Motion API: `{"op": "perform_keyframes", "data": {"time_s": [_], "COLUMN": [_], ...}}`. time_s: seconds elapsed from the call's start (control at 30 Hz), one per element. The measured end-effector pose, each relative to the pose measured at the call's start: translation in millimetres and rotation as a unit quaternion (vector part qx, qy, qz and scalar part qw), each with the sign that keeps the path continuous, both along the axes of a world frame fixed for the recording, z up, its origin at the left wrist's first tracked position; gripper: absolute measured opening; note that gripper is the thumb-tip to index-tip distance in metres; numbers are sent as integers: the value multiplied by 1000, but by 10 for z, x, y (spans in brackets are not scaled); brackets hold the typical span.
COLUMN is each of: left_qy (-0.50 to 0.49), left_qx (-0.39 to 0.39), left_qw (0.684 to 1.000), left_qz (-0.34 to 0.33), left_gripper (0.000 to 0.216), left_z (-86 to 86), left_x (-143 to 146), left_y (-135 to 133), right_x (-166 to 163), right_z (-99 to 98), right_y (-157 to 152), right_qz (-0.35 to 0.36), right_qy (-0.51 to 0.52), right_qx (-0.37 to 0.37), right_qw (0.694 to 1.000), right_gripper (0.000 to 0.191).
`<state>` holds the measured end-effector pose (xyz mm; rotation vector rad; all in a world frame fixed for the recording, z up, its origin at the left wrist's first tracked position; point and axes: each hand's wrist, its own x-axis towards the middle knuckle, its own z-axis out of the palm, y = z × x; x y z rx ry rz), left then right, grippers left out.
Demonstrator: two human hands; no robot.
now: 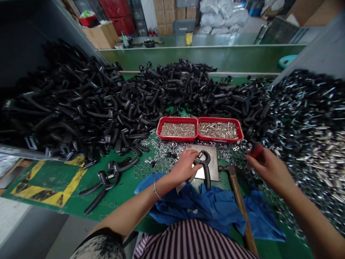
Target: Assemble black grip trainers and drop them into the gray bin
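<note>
My left hand (187, 164) is closed on a black clamp part (207, 169) with a hooked head and a long handle, pressing it onto a metal plate (213, 154). A small bright metal piece shows at the fingertips. My right hand (266, 169) is raised to the right of the plate, wrapped round a red-and-black tool handle (256, 151), which is blurred; its tip cannot be made out. Between the hands lies a hammer (235, 190), its head beside the plate and its wooden handle pointing toward me. A blue cloth (185, 205) is bunched in front of the plate.
Two red trays (198, 138) of small metal pins and parts stand behind the plate. Heaps of black clamp parts (121, 97) fill the back and left. Metal rings (161, 158) are scattered around. Cylindrical metal parts (326, 154) lie at right. A joined clamp (101, 190) rests front left.
</note>
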<state>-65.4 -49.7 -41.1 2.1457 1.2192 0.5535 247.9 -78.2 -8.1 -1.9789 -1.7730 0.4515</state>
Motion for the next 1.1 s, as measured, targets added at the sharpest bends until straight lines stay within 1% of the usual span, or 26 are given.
{"op": "perform_keyframes", "data": {"time_s": [0.03,0.07,0.1,0.13,0.17,0.2,0.27,0.37,0.47,0.57,0.6,0.67,0.73,0.77,0.8,0.83,0.87,0.9,0.97,1.0,1.03,1.1], "left_qy": [1,3,4,4,5,5,8,13,17,17,16,15,17,20,23,27,32,38,46,47,47,44], "left_qx": [-3,-4,-2,2,6,10,11,3,2,6,9,16,22,24,24,22,18,10,-7,-13,-15,-12], "left_qw": [1000,1000,1000,1000,1000,1000,1000,1000,1000,1000,1000,999,999,999,999,999,999,999,999,999,999,999], "left_qz": [-1,-1,-1,-1,-1,1,5,7,14,21,22,23,18,15,13,12,14,18,21,20,17,12], "left_gripper": [45,45,44,43,41,40,39,39,39,38,37,37,42,45,48,50,50,49,46,46,47,50], "left_z": [-5,-13,-25,-38,-52,-65,-84,-95,-103,-114,-117,-115,-106,-99,-90,-81,-72,-64,-51,-48,-48,-53], "left_x": [-31,-64,-95,-123,-145,-160,-170,-159,-148,-147,-148,-150,-150,-148,-145,-140,-136,-131,-126,-127,-129,-138], "left_y": [-4,-15,-30,-45,-57,-66,-69,-46,-30,-50,-64,-96,-125,-135,-142,-144,-143,-140,-129,-124,-119,-114], "right_x": [-137,-297,-469,-644,-810,-959,-1178,-1311,-1305,-1278,-1275,-1288,-1329,-1358,-1389,-1420,-1443,-1455,-1427,-1386,-1330,-1206], "right_z": [48,73,73,49,5,-55,-192,-353,-409,-401,-392,-367,-332,-310,-285,-258,-229,-198,-138,-113,-96,-95], "right_y": [-1,-1,3,13,29,50,102,172,205,190,174,137,112,114,129,157,198,245,337,368,383,357], "right_qz": [0,2,2,2,3,5,10,19,26,31,32,41,64,75,81,89,99,114,140,141,125,69], "right_qy": [94,194,288,361,409,438,461,458,441,433,421,357,247,197,167,176,214,264,376,426,469,525], "right_qx": [-3,-9,-12,-18,-21,-20,-8,10,8,6,8,22,43,53,58,44,14,-29,-109,-121,-99,-9], "right_qw": [996,981,957,932,912,899,887,889,897,901,907,933,966,976,981,979,972,957,910,885,869,848], "right_gripper": [35,34,33,32,31,31,31,30,28,27,26,27,30,33,36,37,38,38,39,39,38,30]}}
